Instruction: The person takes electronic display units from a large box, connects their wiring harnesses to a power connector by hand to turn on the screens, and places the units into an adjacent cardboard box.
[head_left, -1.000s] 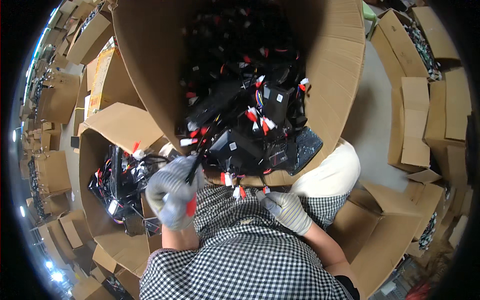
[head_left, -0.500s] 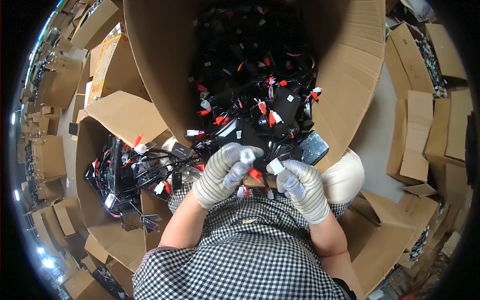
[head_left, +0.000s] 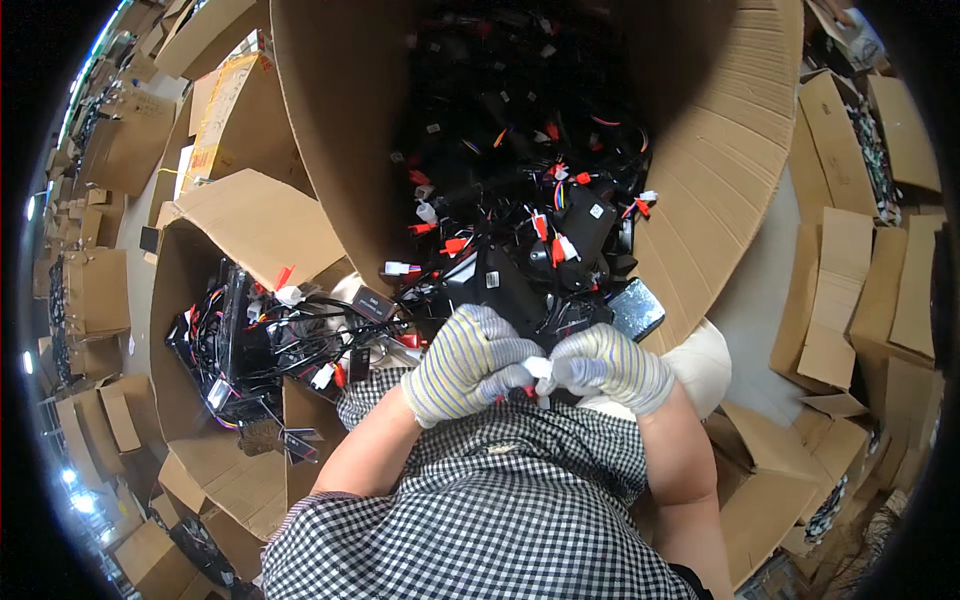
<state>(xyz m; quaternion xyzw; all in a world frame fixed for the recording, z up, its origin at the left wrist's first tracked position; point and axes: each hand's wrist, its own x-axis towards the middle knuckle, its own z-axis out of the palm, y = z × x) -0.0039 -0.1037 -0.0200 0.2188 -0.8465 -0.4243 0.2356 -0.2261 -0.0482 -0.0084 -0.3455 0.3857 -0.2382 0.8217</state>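
My left hand [head_left: 468, 366], in a striped knit glove, is pinched on a white plastic connector [head_left: 538, 368] with a bit of red showing below it. My right hand [head_left: 615, 370], gloved alike, closes on a white connector from the other side. The fingertips nearly meet over my lap, and the fingers cover most of both pieces; whether they are joined cannot be made out. Just beyond my hands, black boxed devices [head_left: 585, 225] with wires and red and white plugs lie heaped in a large cardboard box [head_left: 715, 190] tipped toward me.
At left, a smaller open carton [head_left: 215, 465] holds tangled wired devices [head_left: 240, 345]. A silvery flat piece [head_left: 636, 308] lies near the big box's lower right edge. More cartons [head_left: 845, 290] stand to the right, with others stacked at far left.
My hands have come together, bringing the two white connectors from apart to touching or nearly so. The view has shifted slightly.
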